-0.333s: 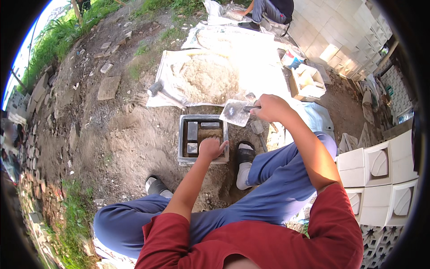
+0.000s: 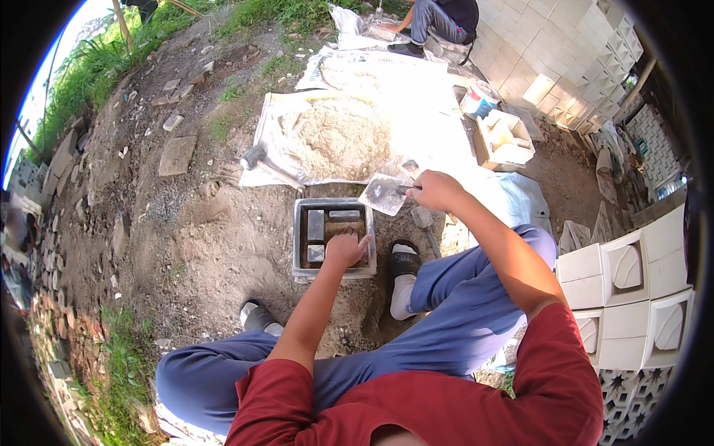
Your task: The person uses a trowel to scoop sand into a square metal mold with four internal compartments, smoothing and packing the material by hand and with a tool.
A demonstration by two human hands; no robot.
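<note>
A square grey mould sits on the ground before me, with dark blocks inside along its left and far sides and sandy brown material between them. My left hand reaches into its near right part, thumb stretched apart and the other fingers bent down, their tips hidden. No object shows in that hand. Beyond the mould's far right corner, my right hand grips a trowel by its handle. The flat, pale-smeared blade hangs over that corner, apart from the left hand.
Past the mould, a sheet bears a pale powdery heap; a mallet lies at its left edge. A small tool lies by my right foot. Right are a bucket, a white box and stacked patterned blocks. Another person crouches far off.
The whole view has shifted a little. My left thumb has moved inward from the mould's right wall. My right hand still holds the trowel near the same corner.
</note>
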